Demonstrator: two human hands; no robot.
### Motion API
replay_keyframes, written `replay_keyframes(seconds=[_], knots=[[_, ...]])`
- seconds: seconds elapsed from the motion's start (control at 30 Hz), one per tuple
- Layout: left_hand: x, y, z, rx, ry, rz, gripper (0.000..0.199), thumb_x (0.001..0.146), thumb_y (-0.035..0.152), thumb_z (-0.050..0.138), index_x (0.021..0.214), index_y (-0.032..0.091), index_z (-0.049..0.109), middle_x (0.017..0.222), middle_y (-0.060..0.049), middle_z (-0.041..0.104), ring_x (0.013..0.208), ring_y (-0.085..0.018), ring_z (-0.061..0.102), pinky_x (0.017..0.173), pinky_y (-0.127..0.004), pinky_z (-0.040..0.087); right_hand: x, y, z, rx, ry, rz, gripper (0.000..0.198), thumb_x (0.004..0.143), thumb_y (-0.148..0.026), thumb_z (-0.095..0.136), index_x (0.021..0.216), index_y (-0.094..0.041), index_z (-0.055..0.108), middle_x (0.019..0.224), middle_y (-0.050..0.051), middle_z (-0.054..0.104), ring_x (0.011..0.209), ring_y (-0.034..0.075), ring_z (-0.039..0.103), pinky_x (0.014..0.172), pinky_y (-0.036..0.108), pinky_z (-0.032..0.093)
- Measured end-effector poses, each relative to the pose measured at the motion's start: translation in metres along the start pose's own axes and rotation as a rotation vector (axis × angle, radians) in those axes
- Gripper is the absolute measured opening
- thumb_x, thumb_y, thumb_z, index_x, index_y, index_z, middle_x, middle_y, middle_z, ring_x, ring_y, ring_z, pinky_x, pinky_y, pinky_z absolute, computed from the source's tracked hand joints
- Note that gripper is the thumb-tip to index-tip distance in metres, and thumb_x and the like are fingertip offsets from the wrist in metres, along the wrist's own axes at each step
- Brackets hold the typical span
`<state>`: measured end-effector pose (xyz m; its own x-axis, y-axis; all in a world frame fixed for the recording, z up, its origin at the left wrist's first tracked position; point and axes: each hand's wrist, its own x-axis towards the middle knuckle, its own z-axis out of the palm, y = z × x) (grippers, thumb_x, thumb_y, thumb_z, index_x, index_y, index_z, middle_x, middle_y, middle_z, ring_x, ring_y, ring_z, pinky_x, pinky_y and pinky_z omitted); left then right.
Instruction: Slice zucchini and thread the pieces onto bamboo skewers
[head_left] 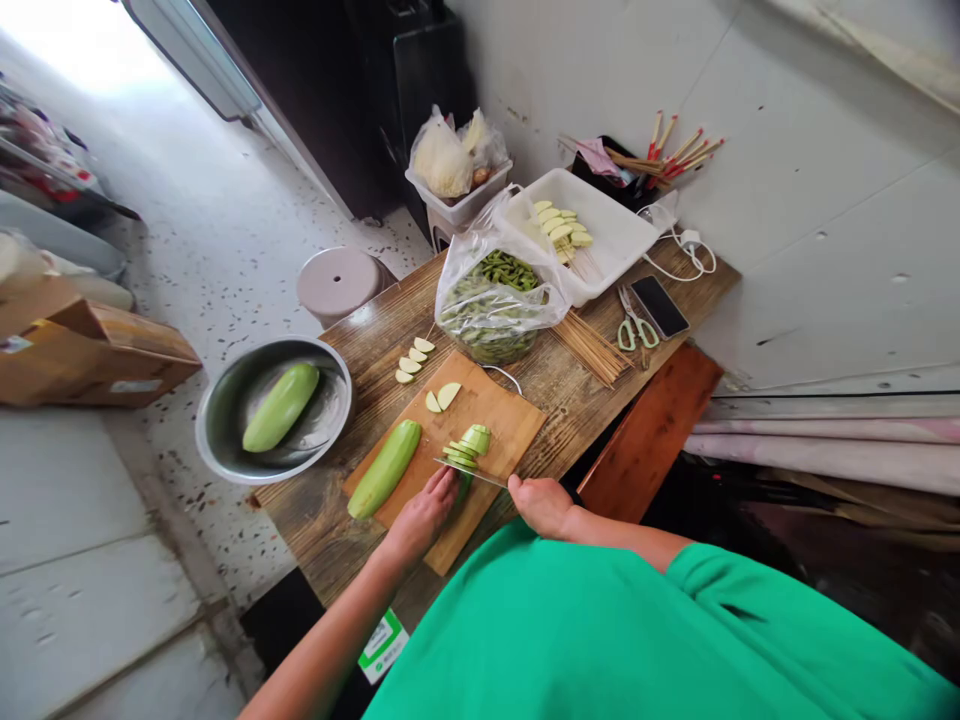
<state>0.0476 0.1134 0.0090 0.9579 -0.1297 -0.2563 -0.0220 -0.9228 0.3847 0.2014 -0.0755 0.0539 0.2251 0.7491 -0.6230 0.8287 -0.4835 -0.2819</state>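
A wooden cutting board [504, 393] lies slanted on the table. On it, my right hand [541, 505] is closed round the handle of a knife [480, 474], whose blade stands against a partly sliced zucchini [460, 452]. My left hand [431, 505] is closed on the uncut end of that zucchini, behind the blade; its fingertips are partly hidden. To the left rests a longer zucchini piece [385, 470]. Two loose slices [444, 397] are near the board's far edge. Beyond it, several slices on a skewer [414, 360] lie on the table.
A metal basin [204, 430] with a whole zucchini [282, 407] stands left. Behind the board are a plastic bag of green beans [495, 310], bamboo skewers [592, 347], and a white tray [622, 235] with skewered slices. Scissors [636, 325] and a phone [660, 306] lie right.
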Motion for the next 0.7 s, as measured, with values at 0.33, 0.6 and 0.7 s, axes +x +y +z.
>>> replay_keyframes(seconds=[0.33,0.6,0.7], knots=[[0.005,0.009,-0.010,-0.114,0.019,-0.052,0.039,0.088,0.014,0.028,0.122,0.016,0.047,0.126,-0.012,0.044,0.124,-0.020,0.034,0.097,-0.032,0.041,-0.015,-0.001,-0.005,-0.039,0.103,-0.082,0.019,0.084,-0.009,0.036,0.097,-0.011,0.050,0.078,0.014,0.066,0.072,0.024,0.066,0.057,0.029,0.051],[-0.002,0.001,0.005,-0.101,-0.013,-0.036,0.036,0.087,0.013,0.030,0.115,0.015,0.053,0.125,-0.011,0.044,0.125,-0.022,0.032,0.097,-0.035,0.041,-0.022,-0.006,-0.010,-0.017,0.070,-0.080,0.020,0.084,-0.009,0.035,0.097,-0.010,0.050,0.077,0.014,0.066,0.073,0.025,0.066,0.058,0.030,0.051],[-0.004,0.000,0.008,-0.088,0.003,-0.036,0.037,0.087,0.014,0.030,0.118,0.017,0.051,0.128,-0.010,0.043,0.126,-0.023,0.030,0.098,-0.036,0.041,-0.022,-0.005,-0.012,-0.005,0.049,-0.081,0.020,0.083,-0.008,0.035,0.097,-0.009,0.050,0.078,0.015,0.067,0.074,0.025,0.066,0.058,0.031,0.051]])
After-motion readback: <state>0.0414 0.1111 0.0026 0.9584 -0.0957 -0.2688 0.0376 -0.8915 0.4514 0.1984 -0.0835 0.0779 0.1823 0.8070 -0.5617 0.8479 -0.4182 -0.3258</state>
